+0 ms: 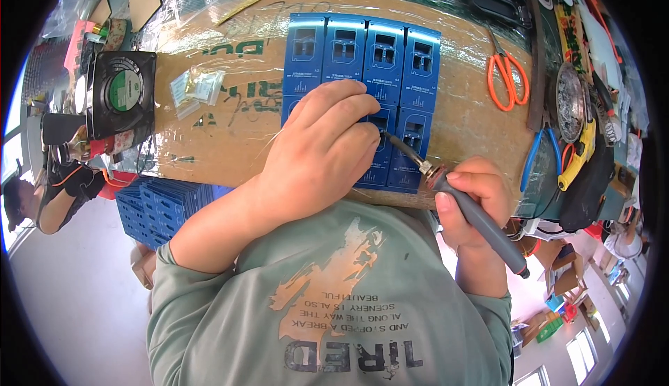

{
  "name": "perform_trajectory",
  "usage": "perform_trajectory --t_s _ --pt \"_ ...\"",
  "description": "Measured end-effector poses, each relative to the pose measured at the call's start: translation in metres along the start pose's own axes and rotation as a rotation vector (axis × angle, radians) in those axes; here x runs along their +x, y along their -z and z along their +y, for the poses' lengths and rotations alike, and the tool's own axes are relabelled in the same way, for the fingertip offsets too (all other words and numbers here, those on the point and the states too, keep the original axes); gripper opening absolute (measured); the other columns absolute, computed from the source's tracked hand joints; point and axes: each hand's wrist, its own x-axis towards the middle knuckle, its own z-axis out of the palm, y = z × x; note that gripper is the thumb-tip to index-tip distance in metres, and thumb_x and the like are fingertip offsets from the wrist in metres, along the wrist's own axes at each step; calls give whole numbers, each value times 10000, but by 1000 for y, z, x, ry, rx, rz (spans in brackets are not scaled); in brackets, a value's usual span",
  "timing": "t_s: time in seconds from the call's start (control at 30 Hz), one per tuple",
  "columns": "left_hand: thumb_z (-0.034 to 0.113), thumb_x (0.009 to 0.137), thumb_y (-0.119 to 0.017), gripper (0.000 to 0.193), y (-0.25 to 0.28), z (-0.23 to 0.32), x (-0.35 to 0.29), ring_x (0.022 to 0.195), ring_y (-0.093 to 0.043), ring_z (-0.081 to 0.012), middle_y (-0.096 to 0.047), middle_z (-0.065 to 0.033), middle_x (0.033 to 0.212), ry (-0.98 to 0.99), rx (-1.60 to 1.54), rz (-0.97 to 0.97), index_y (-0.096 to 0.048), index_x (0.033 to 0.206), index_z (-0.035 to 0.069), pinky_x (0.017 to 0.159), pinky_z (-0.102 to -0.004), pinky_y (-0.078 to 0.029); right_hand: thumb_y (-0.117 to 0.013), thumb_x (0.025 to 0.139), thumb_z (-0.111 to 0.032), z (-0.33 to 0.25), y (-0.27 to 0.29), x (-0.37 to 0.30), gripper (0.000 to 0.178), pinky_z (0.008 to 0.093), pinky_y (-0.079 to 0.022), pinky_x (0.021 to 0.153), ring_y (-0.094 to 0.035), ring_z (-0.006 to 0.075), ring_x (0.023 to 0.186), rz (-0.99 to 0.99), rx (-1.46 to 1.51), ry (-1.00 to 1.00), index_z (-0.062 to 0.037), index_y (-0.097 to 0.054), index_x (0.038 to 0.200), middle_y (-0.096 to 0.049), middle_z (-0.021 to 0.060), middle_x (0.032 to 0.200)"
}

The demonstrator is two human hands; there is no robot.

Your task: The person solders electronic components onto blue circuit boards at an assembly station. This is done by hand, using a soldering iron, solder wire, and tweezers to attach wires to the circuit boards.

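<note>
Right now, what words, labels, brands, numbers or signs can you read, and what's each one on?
Wording left uncopied, line by line:
Green shirt: large dark capitals and smaller lines, upside down, legible.
Brown cardboard: green print, partly legible, and dark handwriting, unclear.
Blue boards: white print, too small.
Black fan: green hub label, too small.

Dark capitals [354, 356] are running upside down across green shirt [439, 295]. Large dark letters [245, 48] are showing on brown cardboard [237, 150]. Blue boards [303, 71] are bearing tiny white print [381, 83]; green fan label [125, 92] is carrying blurred print.
</note>
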Motion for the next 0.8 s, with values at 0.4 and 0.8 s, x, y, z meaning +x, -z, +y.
perform_trajectory --t_s 0.4,0.8 --pt "-13 702 -741 214 -1 -1 0 1093 -612 -353 -640 -139 1092 7 4 3 -646 891 14 893 -421 -511 -751 749 -32 1 0 2 261 290 -452 490 -600 203 569 -22 -9 30 5 -612 966 -636 115 725" --pt "-15 702 -746 209 5 3 -9 1107 -612 -366 -645 -141 1100 40 -20 -37 -648 883 19 898 -428 -516 -767 726 -51 3 -1 -1 275 313 -452 482 -598 219 560 -39 18 64 -1 -616 950 -629 105 738"
